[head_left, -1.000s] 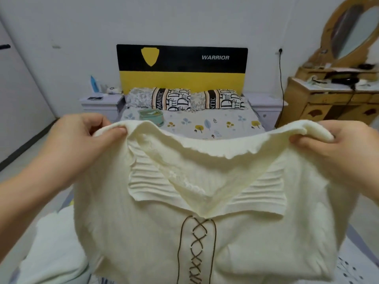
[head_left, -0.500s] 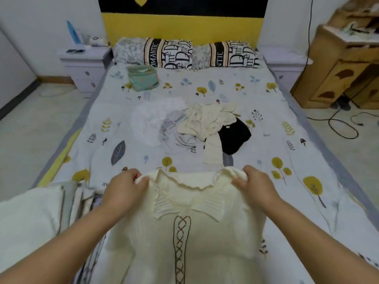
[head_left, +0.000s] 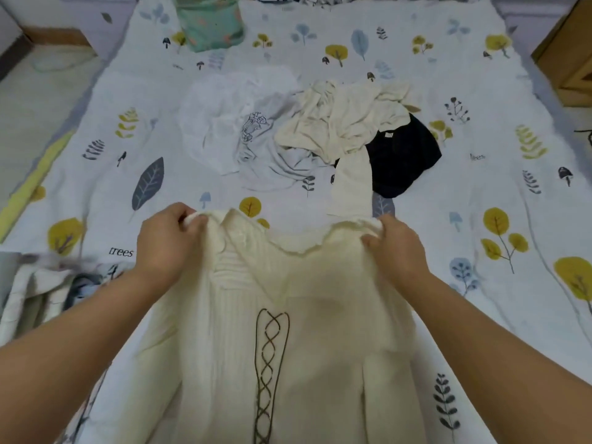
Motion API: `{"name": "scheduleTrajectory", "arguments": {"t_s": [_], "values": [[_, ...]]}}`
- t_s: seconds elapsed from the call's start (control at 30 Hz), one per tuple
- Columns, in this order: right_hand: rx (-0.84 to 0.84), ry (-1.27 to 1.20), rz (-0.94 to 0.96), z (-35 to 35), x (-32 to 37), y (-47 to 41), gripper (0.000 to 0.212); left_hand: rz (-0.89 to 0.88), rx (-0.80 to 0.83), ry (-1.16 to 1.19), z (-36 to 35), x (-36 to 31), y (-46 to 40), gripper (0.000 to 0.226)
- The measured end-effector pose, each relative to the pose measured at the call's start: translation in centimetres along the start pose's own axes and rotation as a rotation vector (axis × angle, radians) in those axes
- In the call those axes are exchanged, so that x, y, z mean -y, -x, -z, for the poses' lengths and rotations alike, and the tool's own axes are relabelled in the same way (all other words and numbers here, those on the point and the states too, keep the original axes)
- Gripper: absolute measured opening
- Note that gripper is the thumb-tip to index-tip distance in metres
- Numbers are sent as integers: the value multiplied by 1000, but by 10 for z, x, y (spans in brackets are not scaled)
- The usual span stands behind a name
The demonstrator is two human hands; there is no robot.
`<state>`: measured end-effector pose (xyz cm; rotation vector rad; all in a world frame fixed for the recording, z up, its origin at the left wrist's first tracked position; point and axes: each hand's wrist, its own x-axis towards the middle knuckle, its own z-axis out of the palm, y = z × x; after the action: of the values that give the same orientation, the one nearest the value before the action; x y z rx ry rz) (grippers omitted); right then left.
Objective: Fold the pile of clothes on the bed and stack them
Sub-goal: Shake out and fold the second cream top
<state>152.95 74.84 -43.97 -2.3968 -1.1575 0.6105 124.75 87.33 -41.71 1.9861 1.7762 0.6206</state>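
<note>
A cream knit sweater [head_left: 320,315] with a collar and brown lacing down its front lies spread on the near part of the bed [head_left: 496,174]. My left hand [head_left: 163,241] grips its left shoulder and my right hand [head_left: 397,248] grips its right shoulder. Beyond it, mid-bed, sits the pile of clothes: a white garment [head_left: 224,113], a crumpled cream garment [head_left: 346,123] and a black garment [head_left: 403,155]. At the left edge lies a stack of folded clothes [head_left: 35,283].
A teal pouch [head_left: 213,25] stands near the head of the bed. A wooden cabinet [head_left: 570,59] is to the right of the bed, and floor shows on the left. The leaf-print sheet has bare room on the right side.
The sweater has come down from being held up in front of me to lying on the bed. My view has tilted down toward the mattress. Both hands keep their hold on the shoulders.
</note>
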Motion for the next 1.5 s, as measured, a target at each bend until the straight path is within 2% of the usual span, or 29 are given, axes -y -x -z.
{"name": "scheduleTrajectory", "arguments": {"t_s": [0.07,0.1,0.2,0.3,0.37,0.43,0.53,0.67,0.8,0.87,0.93,1.0,1.07,1.17,1.23,1.33,1.4,1.5], "values": [[157,56,-165,-25,-17,-6,43,62,92,-8,-21,18,-1,17],[185,54,-233,-36,-25,-6,49,96,152,-9,-32,26,-1,20],[128,114,-341,-62,-44,-1,51,135,311,-125,-57,47,3,36],[65,197,-388,-76,-54,2,45,119,315,-181,-72,62,2,43],[86,190,-328,-78,-61,2,29,101,253,-144,-76,67,-4,40],[47,251,-190,-69,-69,-4,20,65,145,-117,-77,68,-16,31],[-101,416,-35,-34,-77,-29,23,4,12,-92,-73,67,-39,23],[-165,564,-60,10,-90,-69,25,22,-80,-91,-75,66,-59,27],[-25,609,-175,-3,-93,-88,35,105,84,-245,-94,66,-60,29],[-56,473,-156,-20,-80,-91,35,131,195,-244,-104,63,-62,45],[-46,440,-77,-37,-67,-94,31,121,276,-261,-112,61,-68,49],[84,545,-35,-50,-64,-99,32,54,315,-310,-118,61,-74,31],[144,562,-9,-55,-67,-108,26,-23,251,-285,-119,61,-80,16],[-62,497,69,-51,-63,-124,24,-59,1,-234,-117,56,-89,12],[-165,452,48,-51,-56,-134,22,-38,-78,-248,-120,50,-92,13],[-223,421,-56,-64,-40,-130,39,-111,-34,-307,-133,40,-82,42],[-235,374,60,-81,-27,-111,54,-278,48,-278,-143,30,-63,50],[-29,427,248,-108,-26,-76,66,-504,214,-302,-160,29,-35,55]]}}
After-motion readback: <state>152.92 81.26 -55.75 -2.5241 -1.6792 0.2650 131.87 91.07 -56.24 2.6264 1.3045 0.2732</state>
